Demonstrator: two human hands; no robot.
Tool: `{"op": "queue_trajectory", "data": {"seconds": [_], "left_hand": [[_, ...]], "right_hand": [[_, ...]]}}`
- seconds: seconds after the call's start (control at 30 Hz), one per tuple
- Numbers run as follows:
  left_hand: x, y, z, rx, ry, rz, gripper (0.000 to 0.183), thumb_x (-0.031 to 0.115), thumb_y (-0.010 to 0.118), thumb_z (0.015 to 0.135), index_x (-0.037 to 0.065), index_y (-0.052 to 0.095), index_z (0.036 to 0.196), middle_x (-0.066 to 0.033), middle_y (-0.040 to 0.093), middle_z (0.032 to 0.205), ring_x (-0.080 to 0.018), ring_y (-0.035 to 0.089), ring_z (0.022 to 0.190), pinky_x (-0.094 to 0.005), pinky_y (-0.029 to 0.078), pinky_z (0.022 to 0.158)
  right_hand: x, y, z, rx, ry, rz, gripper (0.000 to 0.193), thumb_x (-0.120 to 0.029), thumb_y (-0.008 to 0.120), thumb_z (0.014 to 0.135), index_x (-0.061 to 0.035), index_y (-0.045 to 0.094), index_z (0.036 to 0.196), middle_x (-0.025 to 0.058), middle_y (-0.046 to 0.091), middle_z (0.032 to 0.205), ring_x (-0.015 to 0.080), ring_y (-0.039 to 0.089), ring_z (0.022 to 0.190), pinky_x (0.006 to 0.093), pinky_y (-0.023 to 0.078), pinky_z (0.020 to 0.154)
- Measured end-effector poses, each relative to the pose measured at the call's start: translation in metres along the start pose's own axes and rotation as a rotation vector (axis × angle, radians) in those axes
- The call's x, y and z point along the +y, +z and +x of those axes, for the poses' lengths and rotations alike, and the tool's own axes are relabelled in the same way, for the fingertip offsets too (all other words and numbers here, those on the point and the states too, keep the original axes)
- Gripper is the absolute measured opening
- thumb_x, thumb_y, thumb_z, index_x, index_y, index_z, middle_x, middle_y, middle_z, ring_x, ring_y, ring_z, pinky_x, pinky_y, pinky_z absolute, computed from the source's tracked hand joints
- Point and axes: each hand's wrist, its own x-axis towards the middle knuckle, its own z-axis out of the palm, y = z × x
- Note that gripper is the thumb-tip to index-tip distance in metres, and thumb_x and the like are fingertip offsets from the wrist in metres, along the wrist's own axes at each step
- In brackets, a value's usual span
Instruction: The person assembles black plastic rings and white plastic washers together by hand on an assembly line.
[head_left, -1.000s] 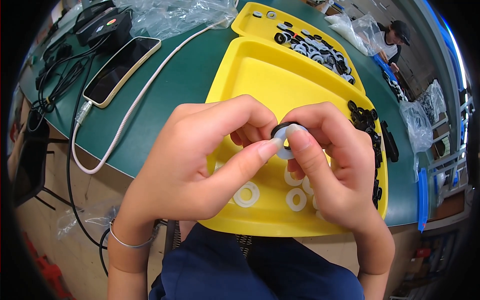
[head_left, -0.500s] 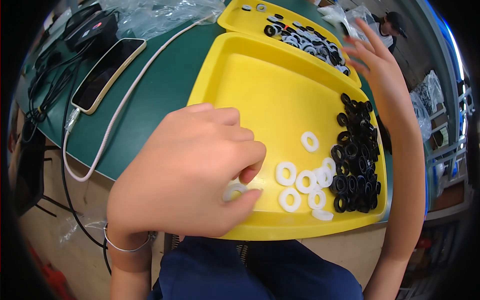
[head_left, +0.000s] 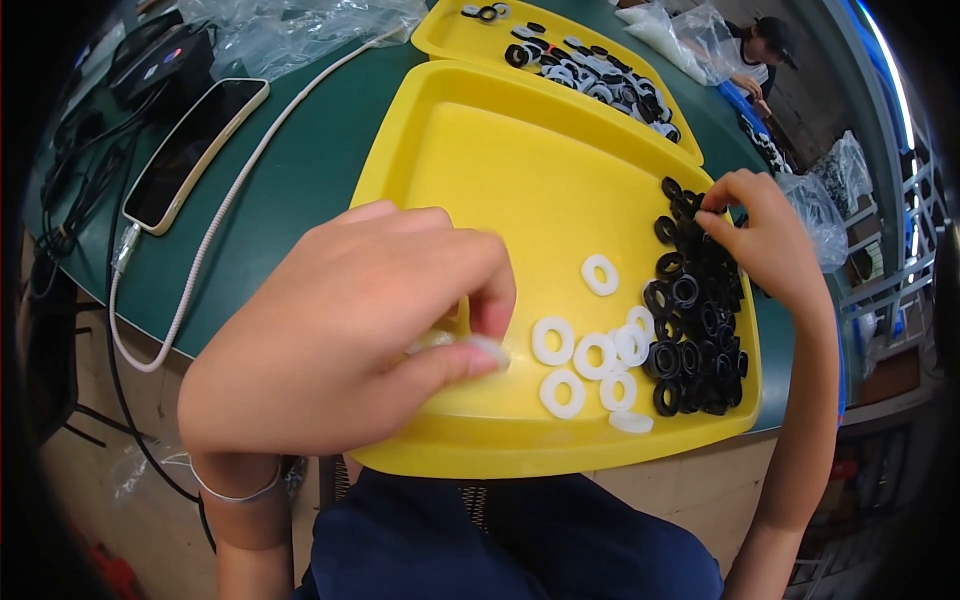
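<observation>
My left hand (head_left: 350, 315) is over the near left part of a yellow tray (head_left: 500, 165), its thumb and forefinger closed on a white ring (head_left: 489, 352) that is slightly blurred. Other white rings (head_left: 553, 341) lie near the tray's front, several flat and one at the front edge of the group tilted. Along the right side is a heap of black rings (head_left: 705, 325). At its far end, my right hand (head_left: 768, 240) has thumb and fingertips pinched together against the black rings; a black ring appears at the fingertips, partly hidden.
Behind stands a second yellow tray (head_left: 433, 42) with mixed black and white rings (head_left: 600, 75). A phone (head_left: 195, 155) with a pale cable (head_left: 235, 190) lies on the green table (head_left: 285, 205) at left. Plastic bags (head_left: 300, 35) are at the back; a person (head_left: 765, 55) sits far right.
My right hand has come down from beside the far tray to the black heap, its fingers closing. The white ring under my left hand now sits at its thumb and forefinger tips.
</observation>
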Motion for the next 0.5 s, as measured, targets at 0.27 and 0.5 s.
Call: {"op": "queue_trajectory", "data": {"seconds": [0.27,0.5], "left_hand": [[0.011,0.004,0.030,0.314,-0.318,-0.681,0.016,0.002,0.058,0.084,-0.002,0.058,0.100,-0.0029,0.058,0.089,-0.0063,0.055,0.078,-0.0192,0.044,0.067],[0.007,0.010,0.032,0.200,-0.372,-0.837,0.024,0.002,0.057,0.086,-0.003,0.057,0.110,-0.0050,0.059,0.090,-0.0092,0.059,0.074,-0.0211,0.047,0.071]], "right_hand": [[-0.008,0.001,-0.002,-0.098,-0.006,0.251,0.012,-0.009,0.065,0.080,-0.0020,0.055,0.083,0.0066,0.058,0.087,0.0186,0.052,0.087,0.0296,0.042,0.077],[-0.050,0.002,-0.007,-0.189,0.008,1.117,0.019,-0.017,0.057,0.090,-0.0027,0.054,0.103,0.0093,0.062,0.100,0.0059,0.051,0.078,0.0169,0.040,0.069]]}}
